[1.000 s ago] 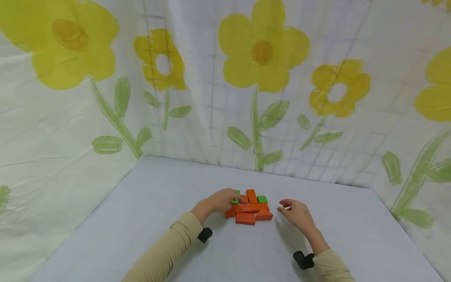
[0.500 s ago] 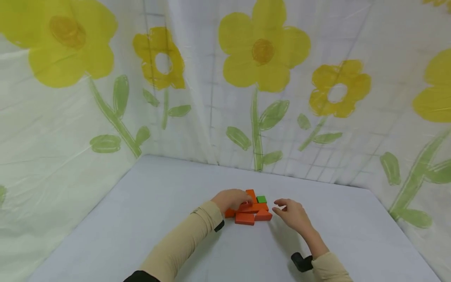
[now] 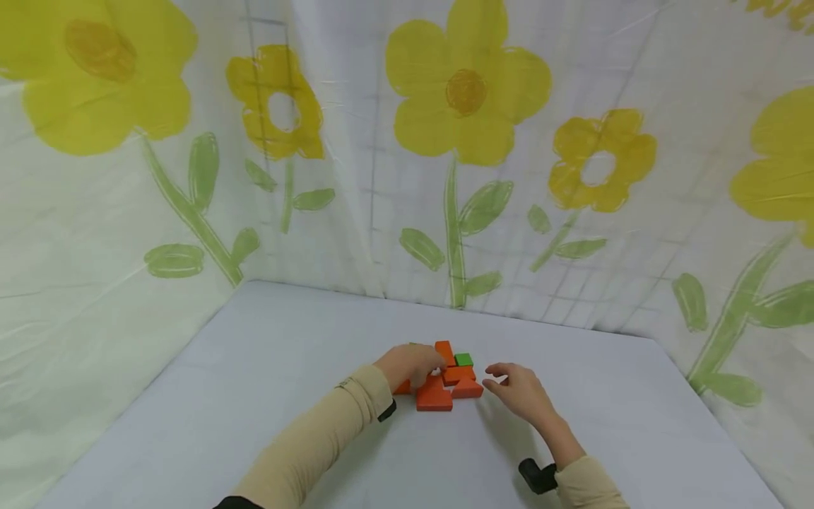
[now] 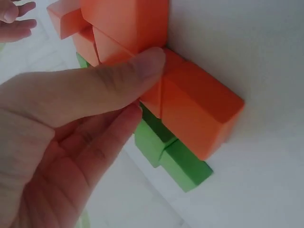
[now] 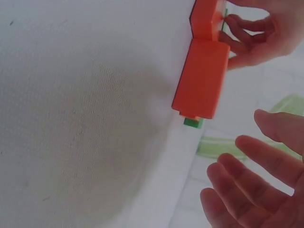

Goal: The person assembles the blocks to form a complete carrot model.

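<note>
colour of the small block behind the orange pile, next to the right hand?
Green: the small square green block; head view shows it best.

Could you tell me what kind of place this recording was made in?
Probably a staged tabletop recording booth: a pale grey table enclosed by flower-printed sheets, with only orange and green blocks between the two hands.

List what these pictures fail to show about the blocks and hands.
- Head view: the left hand covers the left blocks, so their count is hidden.
- Left wrist view: the frame's top edge cuts off the orange blocks.
- Right wrist view: the right hand is blurred and cut off by the edge.
</note>
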Demonstrator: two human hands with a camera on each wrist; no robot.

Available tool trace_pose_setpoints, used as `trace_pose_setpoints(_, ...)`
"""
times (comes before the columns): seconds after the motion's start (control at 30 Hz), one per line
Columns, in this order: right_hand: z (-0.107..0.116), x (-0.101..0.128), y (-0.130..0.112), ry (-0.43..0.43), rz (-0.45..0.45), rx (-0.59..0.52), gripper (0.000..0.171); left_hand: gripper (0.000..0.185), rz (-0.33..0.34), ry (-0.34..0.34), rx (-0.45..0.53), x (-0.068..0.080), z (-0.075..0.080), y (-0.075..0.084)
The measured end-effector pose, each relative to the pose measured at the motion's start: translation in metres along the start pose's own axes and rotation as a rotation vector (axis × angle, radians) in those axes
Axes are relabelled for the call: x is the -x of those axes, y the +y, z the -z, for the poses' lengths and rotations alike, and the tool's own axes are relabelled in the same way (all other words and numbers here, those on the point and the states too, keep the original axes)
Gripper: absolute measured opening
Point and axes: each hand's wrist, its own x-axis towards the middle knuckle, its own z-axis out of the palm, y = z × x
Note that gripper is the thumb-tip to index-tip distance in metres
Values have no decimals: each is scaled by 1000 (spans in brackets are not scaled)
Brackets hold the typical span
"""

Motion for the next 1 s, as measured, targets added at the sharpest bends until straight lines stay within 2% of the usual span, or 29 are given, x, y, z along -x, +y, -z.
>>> trace_pose_setpoints(0.13, -5, 4, -4, 1, 2, -22, 25, 46, -28, -9, 46, 3, -4, -7)
trace_pose_setpoints(0.27, -12, 8, -13, -10, 24, -33, 21, 55, -37, -43, 61, 4, -6, -12)
trace_pose_setpoints(0.43, -22, 10, -24, -66, 52, -40, 8, 63, -56, -46, 70, 1, -10, -16)
trace_pose_setpoints(0.53, -27, 10, -28, -90, 43, -55, 5, 60, -51, -41, 97, 1, -11, -17)
trace_pose_setpoints(0.63, -29, 10, -28, -71, 38, -64, 5, 48, -44, -4, 143, 3, -10, -19)
trace_pose_setpoints(0.73, -28, 10, -25, -46, 34, -74, 4, 40, -81, 75, 218, 6, -9, -24)
trace_pose_setpoints(0.87, -27, 11, -20, -36, 28, -70, 4, 44, -150, 165, 320, 13, -13, -29)
trace_pose_setpoints(1.0, -28, 13, -18, -65, 8, -62, 8, 47, -164, 214, 380, 25, -21, -29)
